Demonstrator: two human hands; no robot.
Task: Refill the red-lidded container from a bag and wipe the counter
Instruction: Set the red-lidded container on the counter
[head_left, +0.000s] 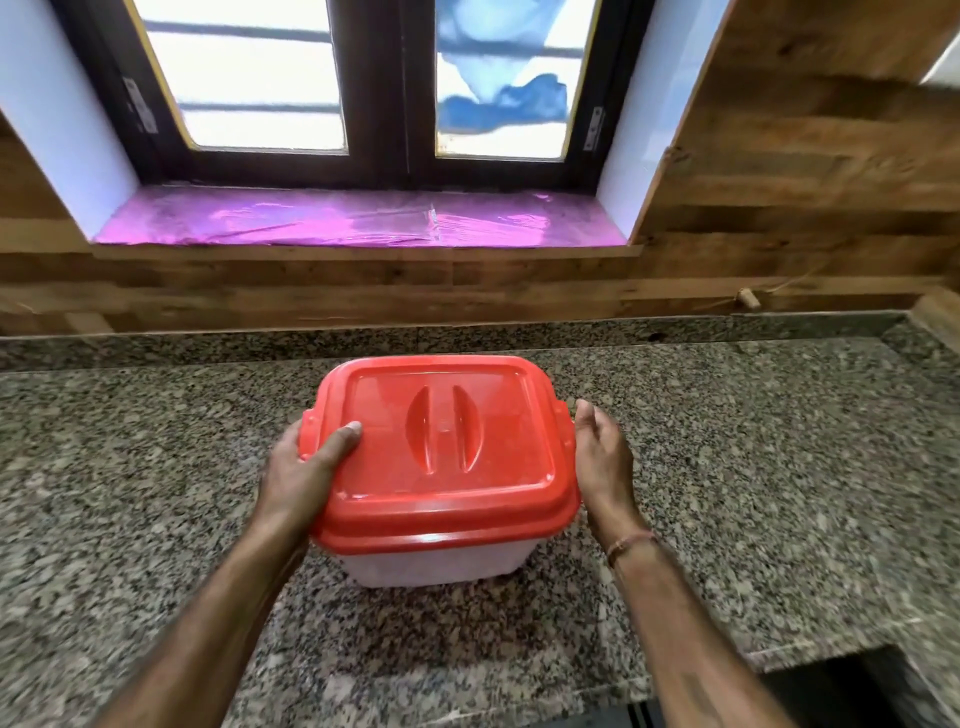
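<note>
A white translucent container (431, 564) with a red lid (441, 447) stands on the speckled granite counter (156, 467), in the middle of the view. The lid is on. My left hand (306, 470) grips the lid's left edge, thumb lying on top and fingers hidden under the rim. My right hand (600, 457) hovers just beside the lid's right edge, fingers relaxed and slightly curved, holding nothing; a thread band sits on that wrist. No bag or cloth is in view.
A wooden-panelled wall (467, 291) rises behind the counter. Above it is a window sill covered in pink plastic sheet (363, 221). A dark cut-out in the counter (831, 691) opens at the lower right. A small peg (748, 299) sticks out of the wall at right.
</note>
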